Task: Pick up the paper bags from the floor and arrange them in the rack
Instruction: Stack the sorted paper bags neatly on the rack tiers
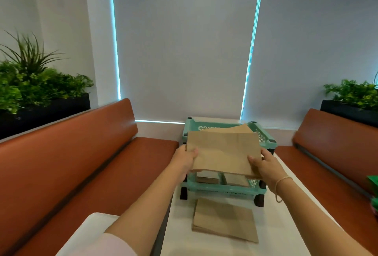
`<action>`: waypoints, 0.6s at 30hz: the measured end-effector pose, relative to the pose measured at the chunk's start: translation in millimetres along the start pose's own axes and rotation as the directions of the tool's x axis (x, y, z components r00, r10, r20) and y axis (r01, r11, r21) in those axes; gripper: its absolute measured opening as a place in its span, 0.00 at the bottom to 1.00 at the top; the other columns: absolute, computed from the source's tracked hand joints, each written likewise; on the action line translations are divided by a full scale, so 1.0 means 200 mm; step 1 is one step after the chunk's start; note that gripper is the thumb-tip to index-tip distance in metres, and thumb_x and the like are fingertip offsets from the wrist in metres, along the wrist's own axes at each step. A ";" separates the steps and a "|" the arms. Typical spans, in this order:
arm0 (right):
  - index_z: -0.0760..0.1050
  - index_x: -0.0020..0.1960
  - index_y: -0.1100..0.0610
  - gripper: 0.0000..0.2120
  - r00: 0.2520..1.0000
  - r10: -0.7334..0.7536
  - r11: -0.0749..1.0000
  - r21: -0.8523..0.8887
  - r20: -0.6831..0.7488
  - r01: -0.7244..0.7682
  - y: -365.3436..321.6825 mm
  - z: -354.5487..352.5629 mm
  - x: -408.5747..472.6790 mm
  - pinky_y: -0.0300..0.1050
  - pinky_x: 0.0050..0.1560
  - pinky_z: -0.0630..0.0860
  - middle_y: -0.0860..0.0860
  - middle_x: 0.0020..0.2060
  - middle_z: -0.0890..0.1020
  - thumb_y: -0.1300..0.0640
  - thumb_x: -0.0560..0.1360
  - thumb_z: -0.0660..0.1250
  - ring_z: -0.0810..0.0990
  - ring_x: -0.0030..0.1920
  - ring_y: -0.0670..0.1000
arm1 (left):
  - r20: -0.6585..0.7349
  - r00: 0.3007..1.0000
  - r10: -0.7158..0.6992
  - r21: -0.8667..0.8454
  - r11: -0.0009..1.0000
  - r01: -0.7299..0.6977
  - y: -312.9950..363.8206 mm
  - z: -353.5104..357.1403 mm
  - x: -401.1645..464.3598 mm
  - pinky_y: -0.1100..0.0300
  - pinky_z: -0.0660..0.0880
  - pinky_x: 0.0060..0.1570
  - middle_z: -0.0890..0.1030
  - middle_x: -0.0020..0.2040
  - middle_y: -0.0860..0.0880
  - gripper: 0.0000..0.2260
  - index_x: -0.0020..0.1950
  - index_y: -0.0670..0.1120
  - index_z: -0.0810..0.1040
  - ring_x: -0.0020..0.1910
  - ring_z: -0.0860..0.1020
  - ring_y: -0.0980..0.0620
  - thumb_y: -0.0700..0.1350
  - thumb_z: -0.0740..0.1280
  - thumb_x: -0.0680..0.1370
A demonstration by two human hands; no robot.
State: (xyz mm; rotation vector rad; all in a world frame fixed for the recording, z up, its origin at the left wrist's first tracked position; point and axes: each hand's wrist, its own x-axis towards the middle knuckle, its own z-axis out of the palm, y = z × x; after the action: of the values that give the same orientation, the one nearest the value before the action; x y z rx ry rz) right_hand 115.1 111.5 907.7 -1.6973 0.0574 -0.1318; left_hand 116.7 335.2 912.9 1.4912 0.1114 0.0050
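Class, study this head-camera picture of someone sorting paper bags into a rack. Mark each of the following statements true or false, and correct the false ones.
1. Both hands hold one brown paper bag. True: the left hand and the right hand grip opposite edges of the held bag.
2. The rack is red. False: the rack is teal with dark corner posts.
3. A stack of paper bags lies on the white table in front of the rack. True: the stack rests on the table.
4. The rack's top tier holds nothing. False: another bag already lies in it.
5. A bracelet is on the left wrist. False: it is on the right wrist.
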 end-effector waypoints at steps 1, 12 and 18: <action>0.68 0.65 0.57 0.16 1.000 -0.021 1.000 -0.003 -0.021 0.021 -0.03 0.00 0.04 0.47 0.34 0.81 0.56 0.53 0.76 0.62 0.78 0.61 0.79 0.43 0.53 | -0.042 0.999 0.012 0.028 1.000 -0.011 0.03 0.02 0.04 0.48 0.79 0.47 0.76 0.56 0.45 0.11 0.62 0.43 0.70 0.53 0.76 0.46 0.43 0.62 0.80; 0.75 0.61 0.60 0.16 0.951 -0.186 0.972 -0.185 -0.246 0.142 -0.35 -0.10 0.69 0.58 0.43 0.81 0.57 0.49 0.80 0.63 0.74 0.67 0.81 0.41 0.62 | -0.210 0.955 0.208 0.488 0.869 -0.081 0.38 0.26 0.61 0.57 0.73 0.54 0.81 0.56 0.43 0.13 0.58 0.40 0.79 0.57 0.77 0.44 0.45 0.65 0.78; 0.79 0.54 0.62 0.11 0.943 -0.208 0.914 -0.395 -0.259 0.093 -0.27 -0.01 0.95 0.56 0.48 0.79 0.54 0.40 0.80 0.59 0.74 0.68 0.81 0.40 0.59 | -0.337 0.920 0.200 0.563 0.826 0.027 0.31 0.33 0.86 0.56 0.72 0.53 0.78 0.60 0.39 0.14 0.62 0.36 0.75 0.59 0.76 0.42 0.40 0.61 0.79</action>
State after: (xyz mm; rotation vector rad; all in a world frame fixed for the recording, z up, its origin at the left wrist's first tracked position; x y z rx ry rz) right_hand 301.2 94.9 972.0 -2.0566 0.1843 -0.5232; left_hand 297.4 286.1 967.2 2.0749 0.3888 0.3734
